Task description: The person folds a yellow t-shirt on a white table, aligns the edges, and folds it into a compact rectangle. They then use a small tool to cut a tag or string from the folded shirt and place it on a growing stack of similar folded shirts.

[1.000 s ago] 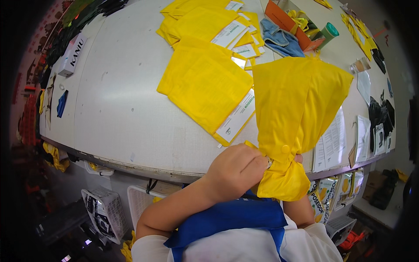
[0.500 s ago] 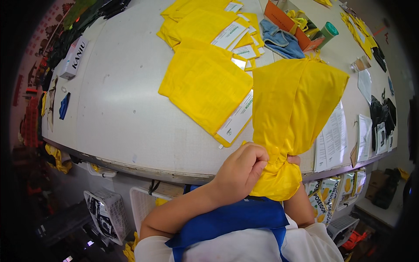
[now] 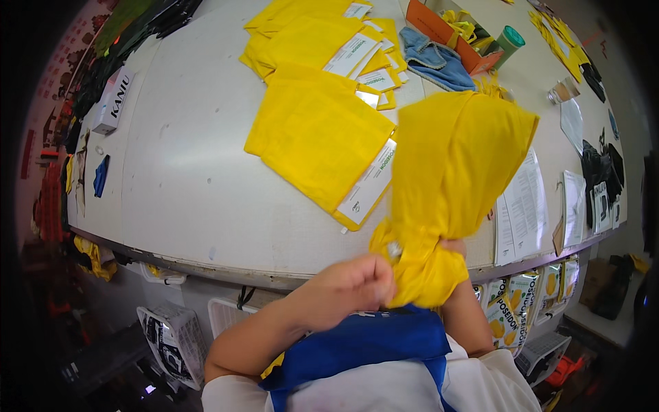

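A yellow cloth piece (image 3: 460, 158), wide above and gathered narrow below, stands up over the table's near edge. Its lower part bunches into loose folds. My right hand (image 3: 453, 247) grips the gathered neck from behind, with most of its fingers hidden by the cloth. My left hand (image 3: 357, 285) is closed, knuckles up, against the left edge of the lower folds; it is slightly blurred, and the cloth at its fingertips is partly hidden. Left of the held cloth lies a folded yellow garment (image 3: 319, 137) with a white label card (image 3: 367, 182) along its edge.
Behind it are more folded yellow garments (image 3: 309, 41) with cards. An orange box (image 3: 429, 20), blue denim cloth (image 3: 436, 62), green canister (image 3: 509, 44) and clear jar (image 3: 564, 90) stand or lie at the far right. Printed sheets (image 3: 523, 206) lie right; a white box (image 3: 114, 99) sits left.
My left hand has moved down and left from the gathered neck. The cloth's lower folds have spread and shifted, while my right hand keeps its hold at the neck.
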`<state>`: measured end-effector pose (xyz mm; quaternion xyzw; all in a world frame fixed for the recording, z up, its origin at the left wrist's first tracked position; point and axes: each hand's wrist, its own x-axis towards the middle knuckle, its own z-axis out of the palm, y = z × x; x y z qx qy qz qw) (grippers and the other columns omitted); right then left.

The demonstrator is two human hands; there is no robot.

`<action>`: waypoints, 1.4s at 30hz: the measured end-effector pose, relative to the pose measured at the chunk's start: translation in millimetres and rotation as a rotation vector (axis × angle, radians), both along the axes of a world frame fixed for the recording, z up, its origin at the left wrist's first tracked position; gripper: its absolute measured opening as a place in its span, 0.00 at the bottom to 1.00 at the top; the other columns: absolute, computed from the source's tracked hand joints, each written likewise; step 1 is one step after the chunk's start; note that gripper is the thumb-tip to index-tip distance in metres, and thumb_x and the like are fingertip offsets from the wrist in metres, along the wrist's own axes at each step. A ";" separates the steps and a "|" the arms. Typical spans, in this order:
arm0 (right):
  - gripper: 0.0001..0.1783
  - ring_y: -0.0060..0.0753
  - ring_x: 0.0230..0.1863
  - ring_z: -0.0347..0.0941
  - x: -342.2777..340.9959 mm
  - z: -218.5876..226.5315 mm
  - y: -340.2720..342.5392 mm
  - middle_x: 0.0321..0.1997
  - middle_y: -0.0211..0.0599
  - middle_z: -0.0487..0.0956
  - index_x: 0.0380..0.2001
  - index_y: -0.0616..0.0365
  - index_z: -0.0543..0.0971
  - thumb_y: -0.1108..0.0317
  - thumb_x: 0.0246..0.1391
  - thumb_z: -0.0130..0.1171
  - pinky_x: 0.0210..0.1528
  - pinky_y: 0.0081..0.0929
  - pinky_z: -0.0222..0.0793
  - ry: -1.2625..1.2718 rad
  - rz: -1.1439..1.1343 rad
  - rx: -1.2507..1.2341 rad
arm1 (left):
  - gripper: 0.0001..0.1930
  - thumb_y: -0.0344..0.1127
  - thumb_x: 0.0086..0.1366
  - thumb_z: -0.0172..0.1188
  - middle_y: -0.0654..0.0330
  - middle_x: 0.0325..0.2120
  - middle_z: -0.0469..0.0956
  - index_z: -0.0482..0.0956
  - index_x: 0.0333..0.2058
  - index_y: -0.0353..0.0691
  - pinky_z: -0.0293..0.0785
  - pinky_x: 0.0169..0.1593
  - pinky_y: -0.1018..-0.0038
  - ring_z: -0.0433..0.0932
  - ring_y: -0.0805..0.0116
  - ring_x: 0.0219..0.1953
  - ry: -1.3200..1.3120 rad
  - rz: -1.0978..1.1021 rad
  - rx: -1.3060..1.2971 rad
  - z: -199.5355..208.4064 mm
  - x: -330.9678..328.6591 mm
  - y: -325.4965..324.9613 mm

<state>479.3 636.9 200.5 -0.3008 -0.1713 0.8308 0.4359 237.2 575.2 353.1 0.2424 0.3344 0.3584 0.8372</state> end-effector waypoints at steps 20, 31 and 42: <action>0.37 0.52 0.56 0.69 18.0 25.7 -3.9 0.57 0.51 0.70 0.59 0.63 0.63 0.66 0.44 0.58 0.59 0.45 0.65 0.375 0.052 -0.163 | 0.08 0.29 0.51 0.66 0.58 0.27 0.79 0.80 0.32 0.38 0.70 0.39 0.71 0.76 0.63 0.33 0.930 0.341 0.818 -18.6 29.7 35.2; 0.36 0.50 0.56 0.69 14.9 18.1 -1.9 0.58 0.49 0.70 0.60 0.63 0.63 0.66 0.45 0.58 0.59 0.43 0.65 0.339 0.053 -0.209 | 0.04 0.30 0.64 0.53 0.67 0.26 0.72 0.73 0.34 0.36 0.65 0.34 0.81 0.67 0.80 0.29 0.567 0.161 0.300 -27.8 24.2 42.4; 0.36 0.48 0.56 0.69 -11.6 -29.6 1.6 0.58 0.48 0.70 0.60 0.64 0.62 0.66 0.47 0.57 0.59 0.40 0.65 0.219 0.097 -0.365 | 0.33 0.55 0.61 0.58 0.57 0.57 0.65 0.64 0.59 0.45 0.67 0.50 0.73 0.67 0.65 0.53 0.000 0.254 -0.215 -113.3 17.9 67.4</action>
